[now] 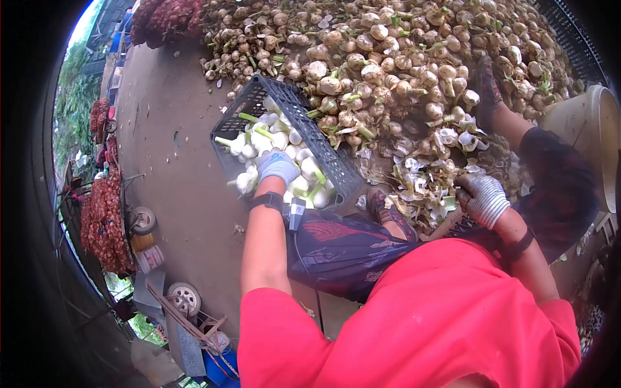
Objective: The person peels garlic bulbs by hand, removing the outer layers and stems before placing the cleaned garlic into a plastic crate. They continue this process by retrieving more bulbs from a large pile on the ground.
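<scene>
Left hand (278,167): over the black crate (336,169), on the white bulbs (281,139) inside it. Arm runs forward from the red shirt (420,317), close to straight, forearm passing outside the knee. Back of the grey-white glove faces up, fingertips pointing away from the body and hidden. Can't tell whether they're closed on a bulb or just resting on the pile. Dark band (266,200) on that wrist, small grey device (296,214) just beside it.

Right hand (484,198): well apart from the left, low between the legs, next to the peelings (424,184). Forearm angles inward from the sleeve, glove knuckles up, fingers bent toward the peelings. Fingertips look dark. Can't tell if they grip anything; too small and shadowed. Second dark band (516,246) on this wrist.

Bulbs: the white ones, several with green stems, lie loose in the crate, which sits at an angle on the floor (187,129) ahead of the left knee. Big heap of brownish bulbs (388,64) spreads beyond the crate and across to the right, near the feet. Pale bucket (585,139) stands right of the right leg. Red net sacks (107,223) off to the left, by some wheels (185,299).
</scene>
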`<state>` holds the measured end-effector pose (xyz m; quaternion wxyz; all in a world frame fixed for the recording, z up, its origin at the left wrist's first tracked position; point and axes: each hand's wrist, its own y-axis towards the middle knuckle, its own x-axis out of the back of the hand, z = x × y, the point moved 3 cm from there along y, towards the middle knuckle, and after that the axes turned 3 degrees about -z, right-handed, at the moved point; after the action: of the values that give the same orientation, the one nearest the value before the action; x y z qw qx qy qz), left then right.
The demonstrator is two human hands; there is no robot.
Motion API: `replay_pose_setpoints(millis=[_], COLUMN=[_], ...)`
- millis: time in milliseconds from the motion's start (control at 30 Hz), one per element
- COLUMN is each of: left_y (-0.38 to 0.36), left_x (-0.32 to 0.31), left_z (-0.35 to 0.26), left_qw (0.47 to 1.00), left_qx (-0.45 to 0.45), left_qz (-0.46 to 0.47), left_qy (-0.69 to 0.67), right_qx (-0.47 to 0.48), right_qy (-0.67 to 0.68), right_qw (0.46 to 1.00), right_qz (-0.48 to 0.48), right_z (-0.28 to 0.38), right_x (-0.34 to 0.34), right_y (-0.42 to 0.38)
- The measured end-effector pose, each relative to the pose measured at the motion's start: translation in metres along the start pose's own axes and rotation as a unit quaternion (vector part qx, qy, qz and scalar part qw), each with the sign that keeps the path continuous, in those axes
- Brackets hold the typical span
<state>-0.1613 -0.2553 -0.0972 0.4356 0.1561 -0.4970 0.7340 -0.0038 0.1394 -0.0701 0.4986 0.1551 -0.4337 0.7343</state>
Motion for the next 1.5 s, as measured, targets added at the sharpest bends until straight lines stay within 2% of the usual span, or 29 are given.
replay_pose_setpoints(millis=[100,200,267,300,333,400,467,533,567,600,633,667,700,800,833,867,900,933,1000,1033,1067,1133,1167,1200,1267,1333,1400,1467,1500], left_y=[0.012,0.027,0.025,0.032,0.035,-0.015,-0.093,-0.133,-0.124,-0.125,-0.133,-0.13,-0.126,-0.104,-0.096,-0.09,-0.085,-0.081,-0.075,-0.071,-0.066,-0.058,-0.057,-0.064,-0.079,-0.098,-0.116,-0.135,-0.143], left_x=[0.0,-0.017,-0.017,-0.025,-0.036,-0.003,0.078,0.1,0.079,0.077,0.071,0.046,0.027,0.012,0.018,0.022,0.024,0.023,0.026,0.024,0.02,0.003,0.015,0.017,0.034,0.066,0.08,0.085,0.089], left_z=[-0.008,-0.009,0.019,0.046,0.066,0.073,0.002,-0.069,-0.109,-0.159,-0.203,-0.239,-0.258,-0.281,-0.279,-0.271,-0.261,-0.253,-0.229,-0.22,-0.218,-0.214,-0.212,-0.213,-0.222,-0.213,-0.214,-0.216,-0.213], left_qw=[0.999,0.999,0.952,0.845,0.674,0.541,0.315,0.55,0.615,0.732,0.829,0.862,0.869,0.876,0.89,0.903,0.91,0.912,0.874,0.829,0.828,0.733,0.709,0.681,0.529,0.535,0.539,0.386,0.406], left_qx=[0.014,0.02,0.196,0.238,0.264,0.005,-0.072,-0.175,-0.363,-0.511,-0.515,-0.501,-0.48,-0.459,-0.421,-0.377,-0.34,-0.334,-0.242,-0.249,-0.25,-0.157,-0.185,-0.15,-0.192,-0.251,-0.307,-0.321,-0.296], left_qz=[0.029,0.019,-0.048,-0.081,-0.103,-0.318,-0.202,-0.101,-0.04,-0.076,-0.06,-0.068,-0.102,0.079,0.099,0.12,0.076,0.075,-0.028,-0.07,-0.075,-0.024,-0.079,0.002,0.047,0.067,0.089,0.141,0.103], left_qy=[0.022,0.044,-0.229,-0.472,-0.682,-0.778,-0.924,-0.81,-0.699,-0.444,-0.21,-0.004,-0.059,-0.125,-0.144,-0.166,-0.225,-0.227,-0.42,-0.496,-0.497,-0.662,-0.676,-0.717,-0.825,-0.804,-0.78,-0.853,-0.858], right_qx=[0.026,0.006,0.049,-0.022,-0.094,-0.121,-0.169,-0.154,-0.136,-0.117,-0.115,-0.073,-0.057,0.046,0.17,0.24,0.257,0.274,0.188,0.211,0.211,0.102,0.08,-0.005,0.034,0.039,0.066,0.027,-0.011], right_qy=[-0.054,-0.004,0.013,0.148,0.277,0.331,0.48,0.307,0.183,0.055,0.01,-0.079,-0.137,-0.255,-0.288,-0.316,-0.339,-0.361,-0.36,-0.359,-0.362,-0.251,-0.108,0.151,0.345,0.473,0.472,0.64,0.734], right_qw=[0.998,1.0,0.998,0.987,0.955,0.931,0.853,0.934,0.968,0.986,0.989,0.986,0.983,0.966,0.94,0.915,0.902,0.886,0.913,0.907,0.906,0.962,0.991,0.986,0.938,0.879,0.879,0.767,0.667], right_qz=[0.0,0.004,-0.048,-0.052,-0.054,-0.094,-0.113,-0.103,-0.106,-0.106,-0.089,-0.125,-0.106,0.015,-0.065,-0.069,-0.081,-0.096,0.039,0.064,0.06,0.027,-0.017,-0.064,-0.013,0.038,0.024,-0.045,-0.123], right_z=[0.003,-0.009,-0.02,-0.028,-0.037,-0.051,-0.071,-0.084,-0.082,-0.079,-0.076,-0.08,-0.08,-0.056,-0.058,-0.054,-0.06,-0.053,-0.057,-0.053,-0.051,-0.052,-0.052,-0.058,-0.052,-0.02,-0.002,0.002,0.012], right_x=[0.007,0.007,0.006,0.006,0.004,0.003,-0.011,-0.02,-0.02,-0.017,-0.014,-0.02,-0.028,-0.058,-0.08,-0.091,-0.106,-0.106,-0.101,-0.093,-0.084,-0.056,-0.036,-0.03,-0.003,0.038,0.056,0.056,0.046], right_y=[0.006,0.008,0.009,0.01,0.012,0.024,0.037,0.059,0.069,0.077,0.082,0.09,0.099,0.118,0.119,0.121,0.13,0.138,0.157,0.164,0.168,0.171,0.162,0.15,0.126,0.08,0.045,0.025,0.022])
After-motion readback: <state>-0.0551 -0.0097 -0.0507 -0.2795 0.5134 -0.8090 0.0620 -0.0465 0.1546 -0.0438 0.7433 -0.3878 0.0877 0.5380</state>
